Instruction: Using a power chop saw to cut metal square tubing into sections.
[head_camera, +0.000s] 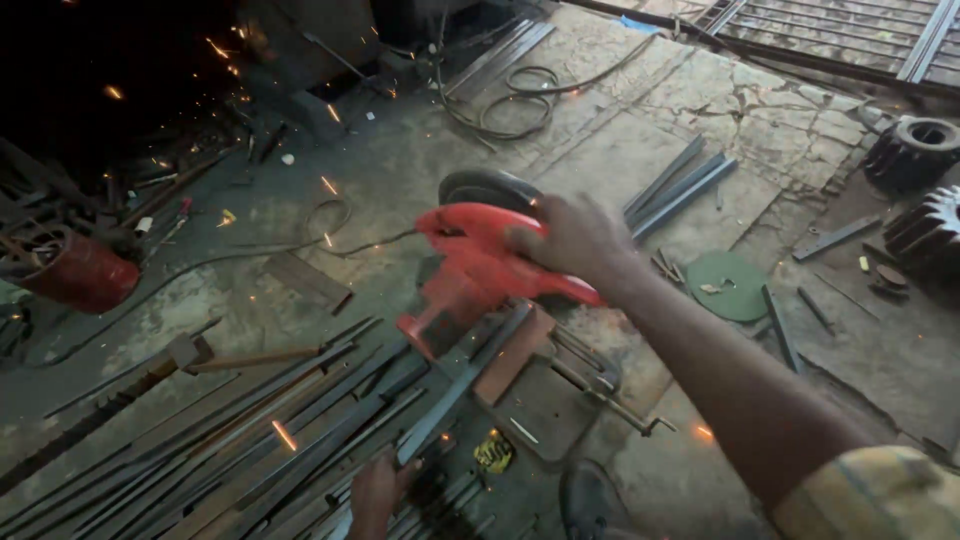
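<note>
The right hand is wrapped tight around the top handle of a red chop saw, whose dark blade guard sits just behind the fingers. The saw stands on the floor over its base plate, tilted down toward a long steel bar that runs under the blade. The left hand is low at the bottom edge, pressed on the near end of that bar; how far its fingers close around it I cannot tell. Sparks fly off to the left across a heap of thin metal strips lying side by side beside the bar. A hammer lies just above the heap. A small yellow tape measure rests by the base plate, near a dark shoe. A cable trails left from the saw toward a red drum. To the right of the arm lie a green disc and, further back, a few grey bars. Toothed gears sit at the far right edge, and a coiled hose lies well behind the saw.
</note>
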